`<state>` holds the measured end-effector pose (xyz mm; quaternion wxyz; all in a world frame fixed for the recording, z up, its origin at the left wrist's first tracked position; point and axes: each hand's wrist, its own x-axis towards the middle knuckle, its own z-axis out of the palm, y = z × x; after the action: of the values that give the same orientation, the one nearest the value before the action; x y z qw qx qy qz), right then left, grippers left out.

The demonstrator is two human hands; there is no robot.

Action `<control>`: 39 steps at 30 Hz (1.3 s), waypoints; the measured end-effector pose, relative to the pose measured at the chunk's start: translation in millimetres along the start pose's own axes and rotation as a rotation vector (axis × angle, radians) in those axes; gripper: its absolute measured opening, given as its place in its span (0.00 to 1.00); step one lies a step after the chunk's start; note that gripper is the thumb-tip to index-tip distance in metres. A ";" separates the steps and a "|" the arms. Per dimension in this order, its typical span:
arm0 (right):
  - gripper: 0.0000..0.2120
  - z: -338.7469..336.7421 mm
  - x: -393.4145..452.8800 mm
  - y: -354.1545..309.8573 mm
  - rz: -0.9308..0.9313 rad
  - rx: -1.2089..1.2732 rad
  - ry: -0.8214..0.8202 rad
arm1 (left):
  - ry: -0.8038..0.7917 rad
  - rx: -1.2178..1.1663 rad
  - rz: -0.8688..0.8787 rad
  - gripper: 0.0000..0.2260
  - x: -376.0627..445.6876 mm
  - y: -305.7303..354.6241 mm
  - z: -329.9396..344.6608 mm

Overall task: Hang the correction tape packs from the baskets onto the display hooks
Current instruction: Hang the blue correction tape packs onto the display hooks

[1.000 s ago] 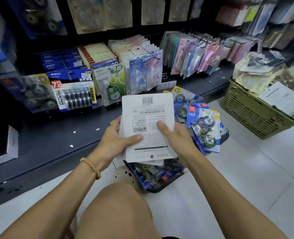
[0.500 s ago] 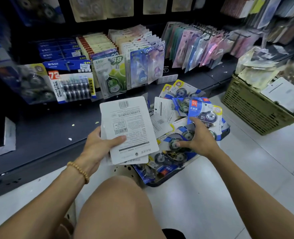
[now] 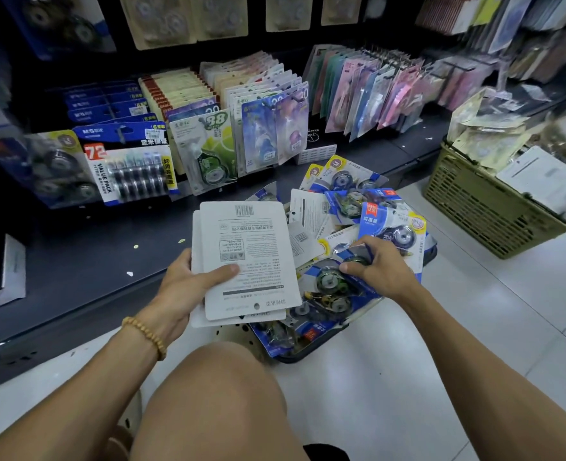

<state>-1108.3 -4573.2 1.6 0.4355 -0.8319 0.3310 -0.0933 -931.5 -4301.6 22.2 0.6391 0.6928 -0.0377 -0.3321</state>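
Note:
My left hand point(image 3: 188, 287) holds a small stack of correction tape packs point(image 3: 245, 257), white backs up, above the near-left edge of a dark basket point(image 3: 311, 356) on the floor. The basket is heaped with several blue correction tape packs point(image 3: 391, 224). My right hand point(image 3: 379, 269) reaches into the heap, its fingers closed on one blue pack point(image 3: 329, 281) that still lies on the pile. Behind the basket, display hooks point(image 3: 294, 99) carry rows of hanging tape packs above a dark shelf.
A green basket point(image 3: 487, 207) full of pale packs stands on the white floor at the right. The dark shelf ledge point(image 3: 92, 261) runs along the left. My bare knee point(image 3: 215, 387) is low in the middle. A white-edged box point(image 3: 7, 274) sits far left.
My right hand left the white stack and went down into the dark basket, closing on a blue pack. My left hand shifted the stack slightly left.

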 end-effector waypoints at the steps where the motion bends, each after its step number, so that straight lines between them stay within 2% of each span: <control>1: 0.13 1.7 0.8 0.5 0.010 0.004 0.019 | -0.005 0.004 -0.006 0.23 -0.8 -0.3 0.6; 5: 0.13 0.9 2.3 -6.6 -0.012 0.021 0.002 | -0.009 -0.024 -0.030 0.19 -3.3 -1.9 4.7; 9: 0.13 -8.4 16.9 -28.3 -0.074 0.088 0.108 | -0.027 -0.069 -0.042 0.21 -1.9 0.4 7.0; 11: 0.13 -10.8 26.0 -37.6 -0.088 0.096 0.111 | -0.038 -0.087 -0.038 0.20 -1.7 1.5 8.9; 18: 0.20 -20.2 46.5 -48.9 -0.057 0.134 0.118 | -0.031 -0.113 -0.043 0.16 -2.8 0.7 15.6; 21: 0.18 -39.0 50.1 -52.0 -0.063 0.154 0.227 | -0.032 -0.122 -0.057 0.16 -4.6 0.5 14.7; 24: 0.19 -63.6 46.7 -50.6 -0.016 0.254 0.421 | -0.034 -0.137 -0.049 0.16 -4.8 2.2 13.9; 26: 0.20 -73.7 40.5 -51.7 0.086 0.382 0.548 | -0.030 -0.157 -0.039 0.16 -5.6 5.5 16.2; 28: 0.18 -78.1 36.7 -47.9 0.199 0.611 0.648 | -0.030 -0.179 -0.034 0.17 -6.4 8.5 19.1; 30: 0.14 -75.9 33.7 -45.6 0.283 0.799 0.718 | -0.028 -0.196 -0.021 0.17 -7.6 11.6 22.5; 32: 0.08 -65.3 31.3 -50.3 0.329 0.873 0.765 | -0.037 -0.202 -0.005 0.18 -8.9 15.5 28.1; 35: 0.08 -31.4 26.5 -69.4 0.322 0.892 0.726 | -0.068 -0.219 0.004 0.20 -11.3 22.0 40.6; 39: 0.09 17.6 19.8 -96.7 0.303 0.788 0.637 | -0.082 -0.262 0.024 0.29 -13.2 29.6 53.4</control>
<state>-1039.9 -4535.3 64.4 0.6017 -0.4782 0.5034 -0.3948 -957.8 -4346.6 56.6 0.7260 0.5887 -0.0282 -0.3544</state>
